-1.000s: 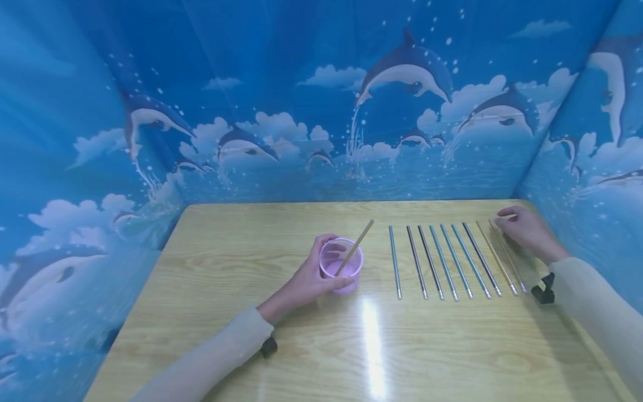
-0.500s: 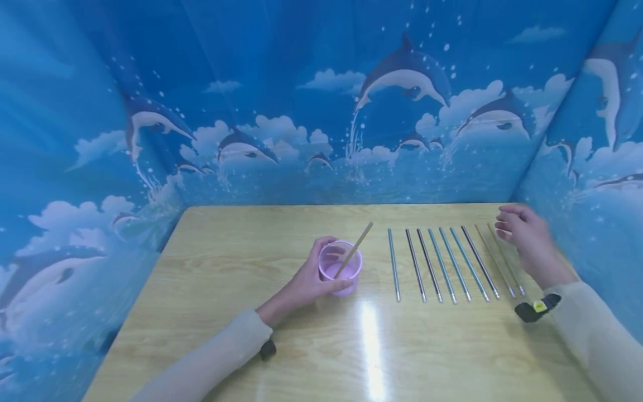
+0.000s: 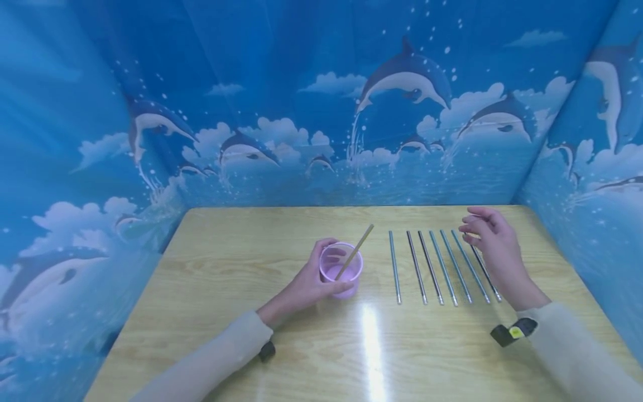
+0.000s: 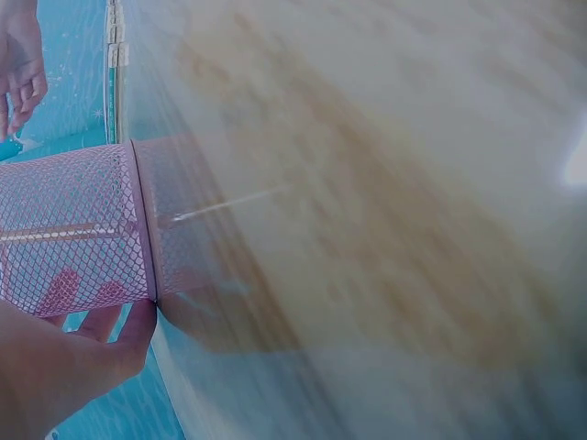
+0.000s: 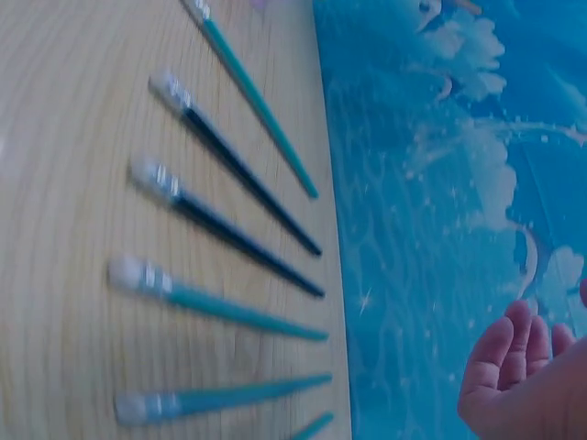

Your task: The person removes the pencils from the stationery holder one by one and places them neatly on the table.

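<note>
My left hand (image 3: 321, 273) grips a pink mesh pencil cup (image 3: 346, 287), fingers curled round its side. One yellow pencil (image 3: 359, 245) leans in the cup, its upper end past the rim. In the left wrist view the cup (image 4: 73, 183) meets the shiny table at its base. My right hand (image 3: 494, 251) hovers over the right end of a row of pencils, fingers loosely bent and nothing visible in them. Teal pencils (image 3: 395, 268) and dark pencils (image 3: 417, 268) lie side by side, eraser ends toward me. The two yellow pencils at that end are hidden behind the hand.
The wood-grain table (image 3: 226, 251) is bounded by a blue dolphin-print backdrop (image 3: 281, 167) behind and at both sides. A bright light reflection (image 3: 373, 352) crosses the table's front. A small black device (image 3: 512, 332) sits at my right wrist.
My right hand rose from the yellow pencils at the far right, then moved left over the row, covering them. The left hand and cup have stayed in place.
</note>
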`<state>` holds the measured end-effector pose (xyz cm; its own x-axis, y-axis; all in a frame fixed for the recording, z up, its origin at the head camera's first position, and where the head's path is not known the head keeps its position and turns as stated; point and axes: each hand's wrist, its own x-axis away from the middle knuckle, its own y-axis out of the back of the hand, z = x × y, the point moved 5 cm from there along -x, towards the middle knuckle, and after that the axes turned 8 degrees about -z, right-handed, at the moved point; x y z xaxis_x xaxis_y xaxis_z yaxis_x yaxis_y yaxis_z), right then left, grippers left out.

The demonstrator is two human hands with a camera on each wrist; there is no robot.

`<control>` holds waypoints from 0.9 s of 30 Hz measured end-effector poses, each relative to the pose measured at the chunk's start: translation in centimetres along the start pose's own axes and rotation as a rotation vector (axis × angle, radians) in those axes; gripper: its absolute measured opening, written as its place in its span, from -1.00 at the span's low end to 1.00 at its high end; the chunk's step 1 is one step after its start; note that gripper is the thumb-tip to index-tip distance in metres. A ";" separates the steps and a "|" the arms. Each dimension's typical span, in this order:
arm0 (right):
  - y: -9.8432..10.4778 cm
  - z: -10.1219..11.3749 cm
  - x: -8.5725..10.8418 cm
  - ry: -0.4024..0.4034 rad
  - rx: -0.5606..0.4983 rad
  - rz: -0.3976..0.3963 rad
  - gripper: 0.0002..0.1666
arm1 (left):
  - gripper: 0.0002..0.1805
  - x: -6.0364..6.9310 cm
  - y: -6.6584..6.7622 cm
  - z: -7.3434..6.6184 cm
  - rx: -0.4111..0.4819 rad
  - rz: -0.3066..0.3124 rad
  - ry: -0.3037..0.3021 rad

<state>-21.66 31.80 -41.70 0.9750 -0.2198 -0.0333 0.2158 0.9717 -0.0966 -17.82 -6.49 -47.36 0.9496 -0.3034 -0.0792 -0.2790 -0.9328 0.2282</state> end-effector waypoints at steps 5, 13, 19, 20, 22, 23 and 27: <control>-3.2 0.2 1.5 0.056 -0.039 0.073 -0.67 | 0.01 -0.1 0.0 0.0 -0.001 0.006 -0.013; -7.6 -0.2 2.9 0.066 -0.011 0.156 -0.63 | 0.02 -0.1 0.0 0.0 0.008 0.005 -0.024; -10.5 -1.0 3.8 0.036 0.031 0.189 -0.54 | 0.01 0.0 -0.1 0.1 0.013 0.005 -0.011; -11.0 -1.1 4.0 0.033 0.046 0.193 -0.52 | 0.02 0.0 0.0 0.2 0.011 0.003 -0.010; -11.8 -1.3 4.3 0.027 0.079 0.197 -0.48 | 0.01 0.0 0.0 0.2 0.008 0.003 -0.012; -12.2 -1.4 4.4 0.026 0.095 0.199 -0.46 | 0.02 0.0 0.0 0.2 0.007 0.004 -0.012; -13.7 -1.7 4.7 0.016 0.122 0.214 -0.41 | 0.02 0.0 0.1 0.1 0.003 0.000 -0.010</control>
<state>-20.17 17.27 -42.19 0.9984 -0.0078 -0.0557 0.0098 0.9993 0.0356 -17.89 -6.59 -47.43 0.9481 -0.3052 -0.0891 -0.2793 -0.9335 0.2251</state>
